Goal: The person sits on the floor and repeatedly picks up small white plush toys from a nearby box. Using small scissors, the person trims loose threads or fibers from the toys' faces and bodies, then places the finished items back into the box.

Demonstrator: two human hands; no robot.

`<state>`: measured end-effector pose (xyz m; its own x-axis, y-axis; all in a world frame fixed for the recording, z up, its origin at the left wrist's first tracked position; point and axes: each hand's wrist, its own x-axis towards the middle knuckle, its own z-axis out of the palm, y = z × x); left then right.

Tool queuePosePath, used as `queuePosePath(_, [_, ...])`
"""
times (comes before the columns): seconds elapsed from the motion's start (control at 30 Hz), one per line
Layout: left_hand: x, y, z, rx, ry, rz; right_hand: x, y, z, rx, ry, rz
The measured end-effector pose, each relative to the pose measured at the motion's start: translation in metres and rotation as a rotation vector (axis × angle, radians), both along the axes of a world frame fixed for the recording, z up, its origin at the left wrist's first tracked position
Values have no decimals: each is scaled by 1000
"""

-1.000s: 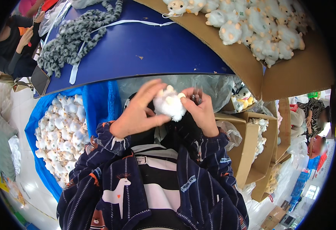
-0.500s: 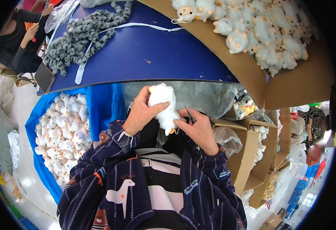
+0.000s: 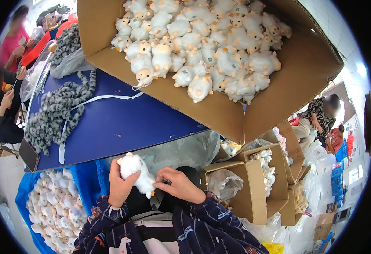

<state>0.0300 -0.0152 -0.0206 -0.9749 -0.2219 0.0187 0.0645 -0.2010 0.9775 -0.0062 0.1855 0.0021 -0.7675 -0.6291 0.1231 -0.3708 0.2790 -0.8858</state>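
Above you, the big brown cardboard box (image 3: 278,97) heaped with white plush lamb toys (image 3: 194,46) overhangs the far edge of the blue table (image 3: 122,122), where a grey fuzzy knitted strip (image 3: 56,112) lies well to the left of the box. Just below the table's near edge you hold one small white fluffy plush toy (image 3: 136,173), with an open smaller cardboard carton (image 3: 253,190) to its right. Your left hand (image 3: 119,186) is wrapped around the toy's body, and your right hand (image 3: 179,186) pinches its lower end with fingertips pressed together.
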Motion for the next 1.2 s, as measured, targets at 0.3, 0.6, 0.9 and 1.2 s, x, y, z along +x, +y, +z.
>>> queuePosePath(0.3, [5,-19,16,-90,101,136,9,-23,14,-106,-595,181])
queuePosePath(0.6, [32,-96,18,-395,81,291,-33,-30,23,-58,-235,168])
queuePosePath(0.9, [88,-155,58,-1385,-79,389,-184,27,52,376,764,-808])
queuePosePath(1.2, [-40,-12,45,89,-84,-469,-135,39,55,66,626,-661])
